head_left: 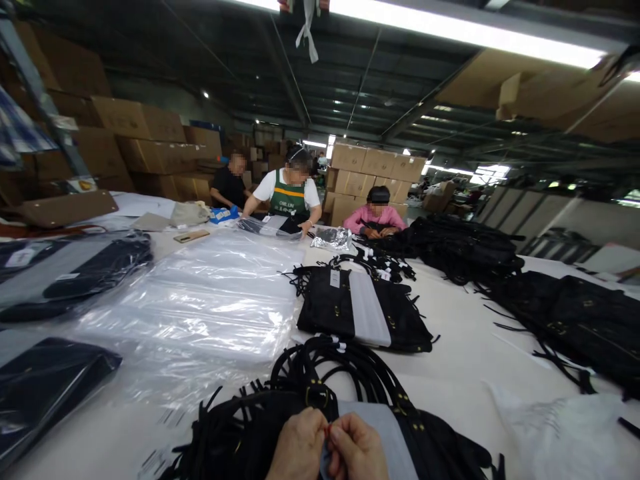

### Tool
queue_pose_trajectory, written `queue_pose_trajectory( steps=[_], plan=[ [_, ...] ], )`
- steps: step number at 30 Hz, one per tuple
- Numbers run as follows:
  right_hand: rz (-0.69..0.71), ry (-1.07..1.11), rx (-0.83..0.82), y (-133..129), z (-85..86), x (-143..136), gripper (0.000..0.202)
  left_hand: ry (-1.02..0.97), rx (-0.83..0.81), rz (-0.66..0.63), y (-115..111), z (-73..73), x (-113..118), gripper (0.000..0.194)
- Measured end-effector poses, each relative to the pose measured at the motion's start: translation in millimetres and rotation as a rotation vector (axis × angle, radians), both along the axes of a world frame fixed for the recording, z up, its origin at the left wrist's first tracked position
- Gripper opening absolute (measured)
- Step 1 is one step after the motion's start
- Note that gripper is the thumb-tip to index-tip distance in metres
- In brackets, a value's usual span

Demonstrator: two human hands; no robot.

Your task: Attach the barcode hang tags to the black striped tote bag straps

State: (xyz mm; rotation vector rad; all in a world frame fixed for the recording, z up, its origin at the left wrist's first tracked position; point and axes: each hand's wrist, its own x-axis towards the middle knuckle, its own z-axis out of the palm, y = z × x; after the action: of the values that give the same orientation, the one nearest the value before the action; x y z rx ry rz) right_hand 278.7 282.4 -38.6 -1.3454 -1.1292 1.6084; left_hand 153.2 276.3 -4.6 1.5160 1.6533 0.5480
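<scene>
Matt black cloth bag (240, 433), glossy clear plastic sleeves (210, 300), brass-looking metal studs (400, 400)

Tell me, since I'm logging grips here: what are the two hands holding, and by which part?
The left hand and right hand pinch something small between their fingertips, above the black bag with the grey band. What it is cannot be told.

The bottom edge is cutting off the left hand (300, 448) and right hand (357, 453) at the wrists. Their fingertips are meeting over something too small to identify. The hands are hiding part of the black bag (240, 440) beneath them, and the bottom edge is also cropping this bag. Left of the black bag, the wrapped bag (45, 383) is running off the left edge. The 3 workers (290, 193) beyond the black bag are showing blurred faces.
</scene>
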Motion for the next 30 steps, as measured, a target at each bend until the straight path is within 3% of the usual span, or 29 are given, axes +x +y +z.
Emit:
queue_pose_trajectory(
  steps=[4, 8, 10, 12, 15, 19, 22, 26, 28, 30],
  plan=[
    [-0.017, -0.035, 0.0, 2.0, -2.7, -6.5, 0.035, -0.004, 0.019, 0.014, -0.6, -4.8, 2.1, 0.025],
    [-0.002, -0.197, 0.092, -1.9, 11.9, -7.6, 0.035, -0.093, 0.054, 0.082, -1.3, 0.2, 0.3, 0.022],
    [-0.02, -0.315, 0.256, -12.6, 19.5, -1.6, 0.031, -0.149, 0.04, 0.069, -1.7, 3.5, -3.7, 0.019],
    [-0.007, -0.49, 0.538, -27.9, 21.1, 8.6, 0.036, -0.225, 0.003, 0.049, -2.1, 5.6, -8.5, 0.017],
    [0.128, -0.8, 0.979, -48.0, 12.2, 25.3, 0.05, -0.307, -0.034, 0.04, -3.7, 7.5, -14.4, 0.018],
    [0.213, -1.013, 1.238, -53.1, 7.9, 34.5, 0.047, -0.324, -0.013, 0.032, -6.0, 15.1, -24.7, 0.024],
    [0.157, -1.077, 1.332, -55.8, 18.5, 20.0, 0.04, -0.243, 0.078, 0.085, -3.1, 26.7, -40.5, 0.049],
    [0.195, -1.075, 1.43, -75.9, 22.1, -29.4, 0.028, -0.043, 0.228, 0.109, 6.9, 37.8, -47.3, 0.043],
    [0.238, -1.086, 1.39, -88.2, 19.3, -54.3, 0.018, 0.025, 0.283, 0.03, 8.6, 33.5, -36.4, 0.041],
    [0.245, -1.126, 1.281, -98.5, 19.5, -68.6, 0.015, 0.056, 0.323, -0.061, 5.0, 19.5, -22.4, 0.046]
  ],
)
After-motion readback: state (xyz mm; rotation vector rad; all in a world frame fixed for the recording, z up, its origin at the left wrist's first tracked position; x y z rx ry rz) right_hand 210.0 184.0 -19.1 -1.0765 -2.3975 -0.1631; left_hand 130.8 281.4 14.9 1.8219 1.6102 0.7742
